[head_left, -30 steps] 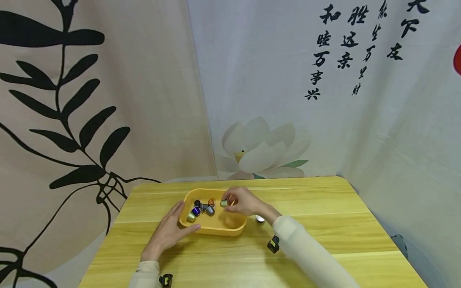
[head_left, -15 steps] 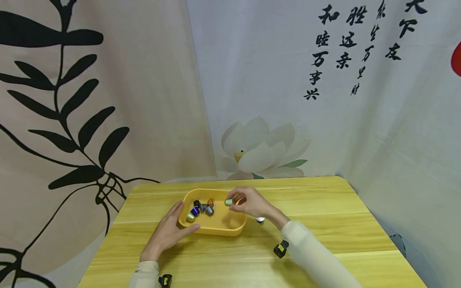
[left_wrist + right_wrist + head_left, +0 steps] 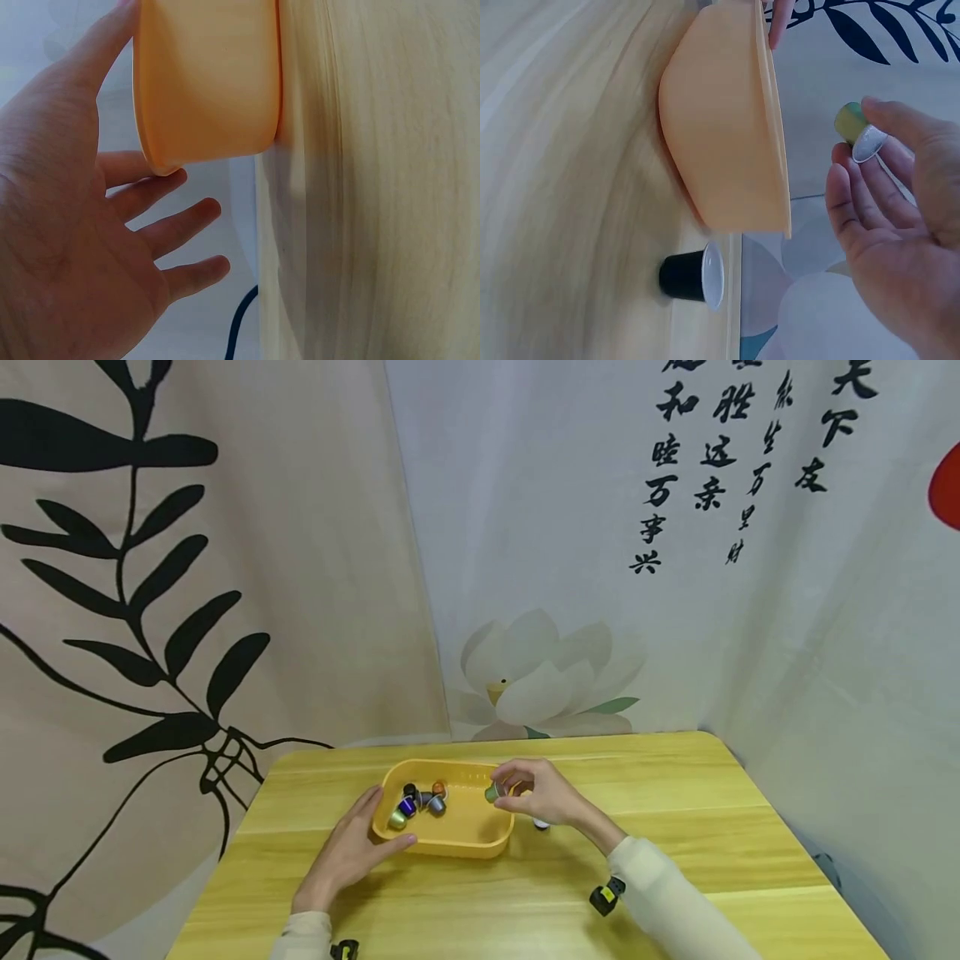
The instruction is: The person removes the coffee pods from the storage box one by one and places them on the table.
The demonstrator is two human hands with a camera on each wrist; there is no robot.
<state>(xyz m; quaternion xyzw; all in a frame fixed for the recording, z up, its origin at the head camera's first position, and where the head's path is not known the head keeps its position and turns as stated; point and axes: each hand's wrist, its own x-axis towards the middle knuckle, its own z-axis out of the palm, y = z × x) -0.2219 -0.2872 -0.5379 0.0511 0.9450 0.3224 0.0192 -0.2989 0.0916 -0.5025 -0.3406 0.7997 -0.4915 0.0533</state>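
A yellow tray [image 3: 468, 850] stands on the table, holding several coffee capsules in its left half. These include a purple capsule [image 3: 407, 807], a grey one [image 3: 437, 807], an orange one [image 3: 438, 789] and a light green-gold one [image 3: 397, 819]. My left hand [image 3: 345, 852] rests against the tray's left end, thumb along the front rim, the other fingers fairly straight and spread. Between thumb and fingers, my right hand [image 3: 543, 792] pinches a green capsule [image 3: 853, 124] with a silvery lid, held above the tray's right end.
A black capsule [image 3: 684, 276] with a pale lid lies on its side on the wooden table [image 3: 675, 860], just right of the tray. Behind the table hangs a printed cloth [image 3: 570, 527].
My right hand has moved rightward with the green capsule, from over the tray's inside to its right end. My left hand stays at the tray. The head view has tilted slightly.
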